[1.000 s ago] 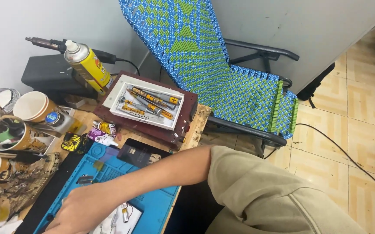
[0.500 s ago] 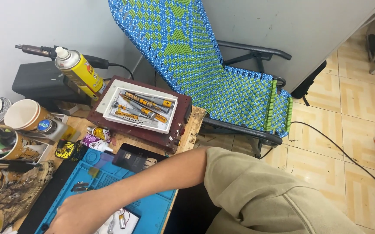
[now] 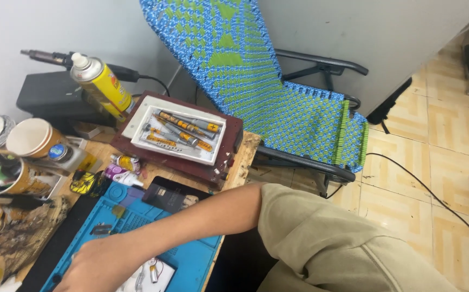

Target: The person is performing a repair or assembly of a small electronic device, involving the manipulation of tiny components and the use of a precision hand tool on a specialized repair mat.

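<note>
1. Head view: the right hand (image 3: 102,265) rests on the blue work mat (image 3: 191,259), knuckles up; its grip cannot be told.
2. A small battery-like part (image 3: 153,273) lies just beside it.
3. The left hand is out of sight.
4. A white tray (image 3: 177,132) of tools sits behind.

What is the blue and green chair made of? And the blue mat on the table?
The chair looks woven from shiny plastic cord, since a criss-cross pattern shows, on a dark frame that is probably painted metal. The blue mat looks like soft matte rubber or silicone, with moulded little compartments; the right hand rests on it.
</note>
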